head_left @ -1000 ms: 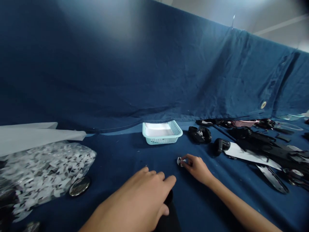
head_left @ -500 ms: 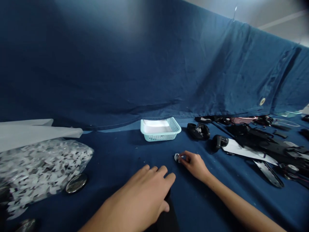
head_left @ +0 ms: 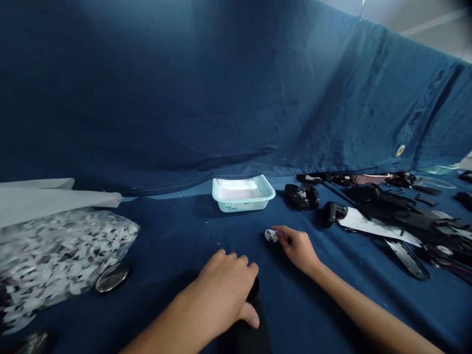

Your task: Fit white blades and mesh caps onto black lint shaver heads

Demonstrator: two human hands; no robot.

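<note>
My left hand [head_left: 223, 290] is curled over a long black object [head_left: 254, 332] at the near edge of the view, its thumb along the side. The hand covers most of that object, so its kind cannot be made out. My right hand [head_left: 298, 248] has thumb and finger closed at the right edge of a small round white piece with dark cut-outs [head_left: 271, 235]. This piece is at the blue cloth surface, in front of a light-blue plastic basket [head_left: 243, 206] with white lining.
To the left lies a clear plastic bag [head_left: 70, 250] full of small white pieces, beside a round metallic disc [head_left: 112, 277]. A black part [head_left: 301, 196] holding something white sits right of the basket. Black parts and a white strip [head_left: 376, 228] crowd the right side.
My left hand has lowered and closed around the black object, its fingers less spread. My right hand stays at the white piece, which now shows its round face more. The view shifts slightly.
</note>
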